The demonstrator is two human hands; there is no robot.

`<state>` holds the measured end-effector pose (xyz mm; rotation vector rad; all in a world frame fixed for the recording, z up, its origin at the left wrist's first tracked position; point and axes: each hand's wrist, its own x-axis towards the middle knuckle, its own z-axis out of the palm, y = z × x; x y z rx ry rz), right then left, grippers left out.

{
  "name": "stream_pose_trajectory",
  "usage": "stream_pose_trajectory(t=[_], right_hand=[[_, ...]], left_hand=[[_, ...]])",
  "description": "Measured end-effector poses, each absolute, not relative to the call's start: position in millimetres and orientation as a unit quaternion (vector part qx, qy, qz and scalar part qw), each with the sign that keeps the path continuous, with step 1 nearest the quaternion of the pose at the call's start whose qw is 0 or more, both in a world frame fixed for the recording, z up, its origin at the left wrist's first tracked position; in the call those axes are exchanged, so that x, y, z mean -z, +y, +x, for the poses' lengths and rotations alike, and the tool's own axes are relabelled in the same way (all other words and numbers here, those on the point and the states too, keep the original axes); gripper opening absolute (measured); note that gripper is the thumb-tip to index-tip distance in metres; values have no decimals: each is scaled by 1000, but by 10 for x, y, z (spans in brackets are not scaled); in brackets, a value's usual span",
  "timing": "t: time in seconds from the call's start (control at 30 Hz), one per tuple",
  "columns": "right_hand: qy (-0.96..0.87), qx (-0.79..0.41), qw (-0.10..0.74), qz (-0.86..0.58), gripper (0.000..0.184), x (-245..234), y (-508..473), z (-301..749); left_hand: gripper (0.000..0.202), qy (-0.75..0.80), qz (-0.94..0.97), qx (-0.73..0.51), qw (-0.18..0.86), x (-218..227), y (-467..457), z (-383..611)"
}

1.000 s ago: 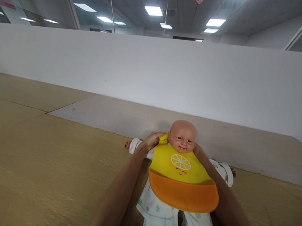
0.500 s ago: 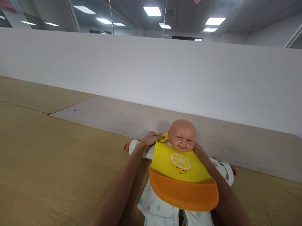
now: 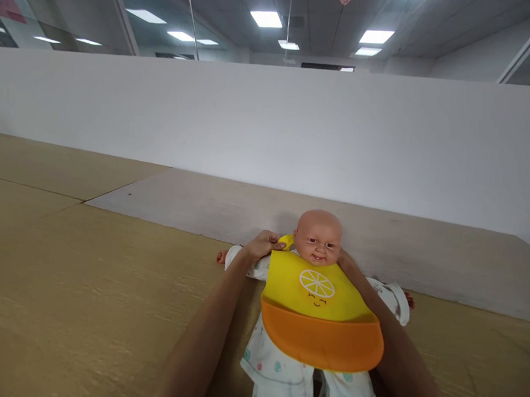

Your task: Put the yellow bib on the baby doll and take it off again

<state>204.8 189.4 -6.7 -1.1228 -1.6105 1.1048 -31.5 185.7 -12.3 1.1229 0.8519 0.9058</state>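
A baby doll (image 3: 319, 227) in white patterned clothes (image 3: 275, 363) lies face up with its arms spread. Over its chest is a bib (image 3: 283, 281), yellow above with a lemon slice and a smiling face, and an orange catch pocket (image 3: 322, 341) below. Beside the doll's neck, my left hand (image 3: 263, 245) pinches the bib's yellow neck strap (image 3: 286, 241). My right hand (image 3: 345, 258) reaches behind the other side of the neck, its fingers hidden by the doll's head, so I cannot see what they touch.
The doll rests on a yellowish wooden surface (image 3: 112, 285) with a pale grey strip (image 3: 212, 190) along the back. Behind that rises a low white wall (image 3: 251, 122), topped by glass panels (image 3: 237, 27).
The left hand still pinches the strap, whose visible part has shifted slightly. The doll and bib appear a few pixels further left, along with the whole view.
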Motion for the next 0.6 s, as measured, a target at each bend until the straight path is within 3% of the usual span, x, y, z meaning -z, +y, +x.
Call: stream_pose_trajectory(t=[0.6], right_hand=[[-638, -444, 452, -438, 39, -62, 1049, 2225]], left_hand=[[29, 325, 418, -508, 679, 195, 1892, -181]])
